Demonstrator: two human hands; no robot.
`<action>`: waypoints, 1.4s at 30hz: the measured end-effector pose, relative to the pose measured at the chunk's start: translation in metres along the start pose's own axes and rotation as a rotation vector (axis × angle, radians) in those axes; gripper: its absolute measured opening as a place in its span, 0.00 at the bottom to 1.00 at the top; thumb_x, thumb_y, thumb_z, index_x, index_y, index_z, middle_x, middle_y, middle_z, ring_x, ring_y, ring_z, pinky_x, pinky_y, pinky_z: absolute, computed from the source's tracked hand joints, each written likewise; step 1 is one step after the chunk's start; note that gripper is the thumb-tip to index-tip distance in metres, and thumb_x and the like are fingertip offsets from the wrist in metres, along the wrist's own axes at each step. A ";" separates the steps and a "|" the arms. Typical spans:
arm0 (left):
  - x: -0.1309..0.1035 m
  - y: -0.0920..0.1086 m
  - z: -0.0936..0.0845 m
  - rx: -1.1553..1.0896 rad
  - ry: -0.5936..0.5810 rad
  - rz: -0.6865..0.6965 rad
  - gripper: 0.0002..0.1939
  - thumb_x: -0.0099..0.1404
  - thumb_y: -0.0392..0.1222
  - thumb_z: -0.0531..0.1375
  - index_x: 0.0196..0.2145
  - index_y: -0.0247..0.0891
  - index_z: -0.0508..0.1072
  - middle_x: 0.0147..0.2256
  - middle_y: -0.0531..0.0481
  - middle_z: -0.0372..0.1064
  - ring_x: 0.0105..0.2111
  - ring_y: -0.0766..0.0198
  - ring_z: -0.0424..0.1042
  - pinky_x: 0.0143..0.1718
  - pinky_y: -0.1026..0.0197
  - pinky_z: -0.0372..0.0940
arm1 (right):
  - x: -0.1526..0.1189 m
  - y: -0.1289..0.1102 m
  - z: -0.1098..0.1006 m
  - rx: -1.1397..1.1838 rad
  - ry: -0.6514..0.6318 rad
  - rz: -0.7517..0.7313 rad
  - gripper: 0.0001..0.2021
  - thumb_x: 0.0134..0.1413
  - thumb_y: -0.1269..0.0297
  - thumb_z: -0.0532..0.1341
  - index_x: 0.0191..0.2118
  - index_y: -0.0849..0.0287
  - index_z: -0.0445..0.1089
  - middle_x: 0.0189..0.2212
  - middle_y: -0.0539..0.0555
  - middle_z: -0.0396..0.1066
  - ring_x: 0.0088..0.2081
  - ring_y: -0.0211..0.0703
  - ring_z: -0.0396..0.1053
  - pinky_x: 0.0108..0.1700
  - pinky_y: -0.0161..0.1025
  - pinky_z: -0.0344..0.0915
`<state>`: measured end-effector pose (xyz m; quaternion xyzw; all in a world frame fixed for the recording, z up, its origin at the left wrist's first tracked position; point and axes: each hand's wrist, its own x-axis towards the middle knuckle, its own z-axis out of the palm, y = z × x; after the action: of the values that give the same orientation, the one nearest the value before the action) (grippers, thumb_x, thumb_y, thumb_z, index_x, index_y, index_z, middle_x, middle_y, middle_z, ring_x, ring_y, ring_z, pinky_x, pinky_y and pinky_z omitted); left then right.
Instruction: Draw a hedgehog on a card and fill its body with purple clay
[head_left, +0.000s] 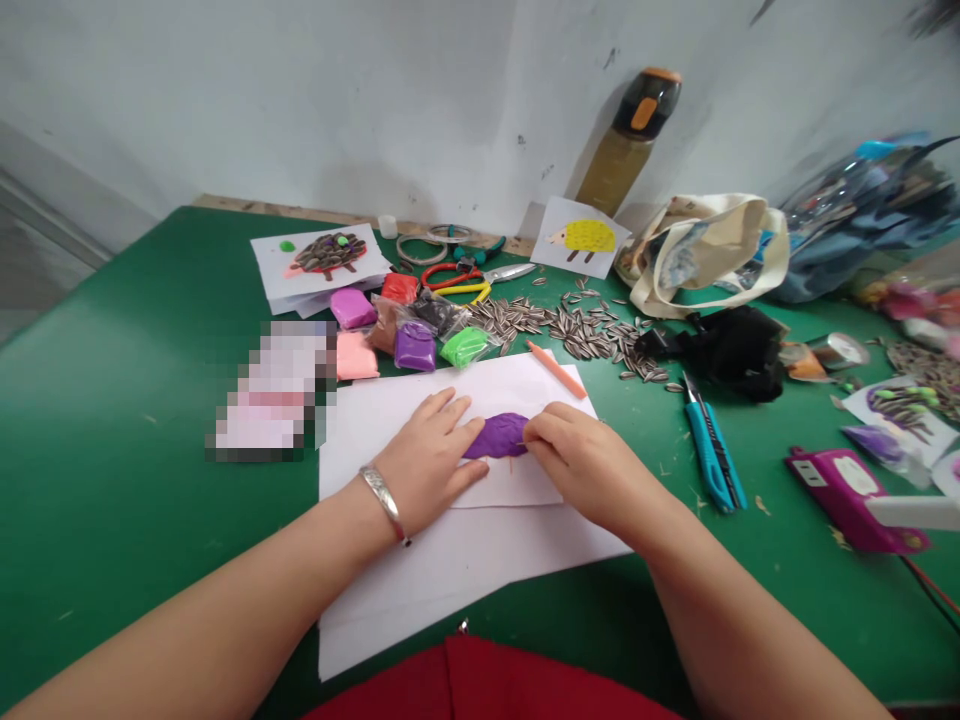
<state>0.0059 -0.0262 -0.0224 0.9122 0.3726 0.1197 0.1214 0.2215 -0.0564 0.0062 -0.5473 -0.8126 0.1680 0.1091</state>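
Flattened purple clay (498,436) lies on a white sheet of paper (525,490), with small orange lines drawn below it. My left hand (431,458) rests on the paper at the clay's left side, fingers spread, a fingertip touching its edge; a silver bangle circles the wrist. At the clay's right edge my right hand (574,455) is closed in a pinch; what its fingertips hold, if anything, is too small to make out. An orange pen (556,369) lies at the paper's upper right.
Clay packets (415,345), scissors (457,280) and sunflower seeds (585,330) lie behind the paper. A blue cutter (712,455) and a magenta device (855,500) are at right. Farther back stand a bottle (619,150) and a hedgehog picture (577,238); a blurred-out object (274,390) lies left.
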 end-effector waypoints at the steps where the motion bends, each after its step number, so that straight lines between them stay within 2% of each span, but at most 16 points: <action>1: 0.000 0.000 0.000 -0.006 -0.002 -0.003 0.21 0.66 0.46 0.58 0.52 0.30 0.71 0.55 0.32 0.64 0.59 0.39 0.57 0.58 0.37 0.57 | 0.000 -0.001 0.001 -0.004 -0.004 -0.010 0.10 0.63 0.72 0.52 0.34 0.60 0.69 0.31 0.53 0.66 0.33 0.40 0.64 0.35 0.36 0.56; 11: 0.000 0.000 -0.001 -0.005 -0.026 -0.011 0.21 0.66 0.46 0.58 0.53 0.30 0.70 0.56 0.33 0.63 0.60 0.41 0.56 0.60 0.39 0.56 | 0.000 -0.004 0.013 -0.177 -0.044 -0.144 0.09 0.59 0.76 0.52 0.30 0.60 0.65 0.29 0.54 0.65 0.30 0.41 0.58 0.33 0.38 0.52; 18: -0.001 -0.002 0.001 0.006 -0.015 -0.005 0.22 0.66 0.48 0.57 0.53 0.31 0.70 0.56 0.33 0.63 0.60 0.41 0.56 0.59 0.38 0.56 | -0.002 -0.002 0.014 -0.186 -0.040 -0.185 0.09 0.60 0.76 0.51 0.32 0.60 0.65 0.30 0.55 0.66 0.32 0.43 0.60 0.34 0.38 0.54; 22: -0.001 -0.001 0.001 0.026 -0.020 -0.002 0.22 0.66 0.48 0.57 0.53 0.31 0.70 0.56 0.34 0.64 0.60 0.42 0.57 0.60 0.39 0.56 | -0.003 -0.003 0.009 -0.152 -0.059 -0.158 0.10 0.61 0.75 0.51 0.32 0.60 0.66 0.30 0.55 0.66 0.32 0.42 0.61 0.34 0.38 0.55; 27: -0.002 -0.002 0.001 0.003 -0.004 0.008 0.21 0.67 0.48 0.56 0.53 0.32 0.69 0.56 0.34 0.64 0.60 0.42 0.56 0.59 0.38 0.56 | -0.003 -0.003 0.004 -0.060 -0.006 -0.073 0.10 0.62 0.74 0.51 0.33 0.60 0.68 0.31 0.54 0.66 0.32 0.40 0.63 0.33 0.36 0.55; 34: -0.001 -0.001 -0.001 0.045 -0.031 -0.003 0.22 0.67 0.48 0.57 0.53 0.30 0.70 0.56 0.34 0.63 0.60 0.42 0.57 0.60 0.40 0.55 | -0.001 -0.003 0.013 -0.137 -0.053 -0.152 0.09 0.60 0.75 0.51 0.32 0.60 0.66 0.30 0.54 0.66 0.31 0.41 0.61 0.32 0.37 0.54; 38: -0.002 -0.001 0.000 0.010 -0.010 -0.005 0.21 0.66 0.47 0.57 0.53 0.32 0.70 0.56 0.34 0.63 0.60 0.42 0.56 0.60 0.39 0.55 | -0.001 -0.002 0.011 -0.106 -0.062 -0.135 0.10 0.61 0.75 0.51 0.31 0.59 0.65 0.30 0.53 0.66 0.30 0.40 0.61 0.32 0.37 0.55; 42: -0.002 -0.002 0.001 -0.010 -0.006 0.004 0.21 0.67 0.48 0.57 0.53 0.33 0.70 0.56 0.35 0.64 0.60 0.43 0.56 0.60 0.38 0.55 | 0.000 0.001 0.003 -0.004 0.012 -0.072 0.09 0.63 0.72 0.51 0.33 0.58 0.67 0.31 0.53 0.66 0.32 0.41 0.64 0.33 0.36 0.57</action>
<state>0.0034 -0.0262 -0.0244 0.9126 0.3699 0.1190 0.1269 0.2214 -0.0567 0.0032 -0.5189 -0.8314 0.1591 0.1188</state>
